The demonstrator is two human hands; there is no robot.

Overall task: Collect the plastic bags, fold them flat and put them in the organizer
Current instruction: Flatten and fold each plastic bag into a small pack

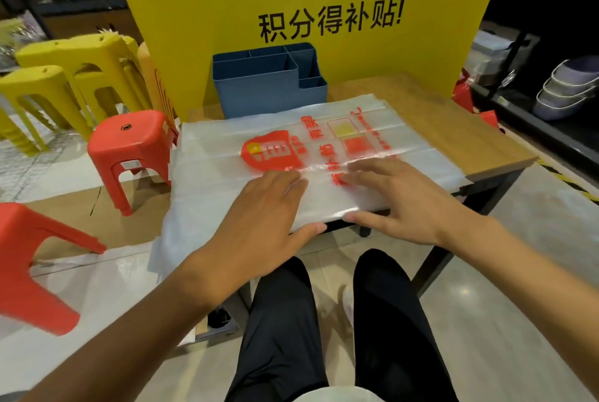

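A large translucent white plastic bag (227, 142) with red print lies spread flat across a small wooden table (453, 123). Its left end hangs over the table's left edge. My left hand (262, 217) presses palm-down on the bag's near edge, fingers spread. My right hand (402, 197) lies flat on the bag just to the right, with its thumb along the near fold. Neither hand grips anything. Behind the bag, at the table's back, stands a blue plastic organizer (269, 87) with several open compartments.
A yellow sign board (308, 12) rises behind the organizer. Red stools (129, 149) and yellow stools (64, 77) stand to the left. More white plastic (97, 278) lies on the floor at the left. Dark shelving with basins (567, 90) is on the right. My legs are under the table's near edge.
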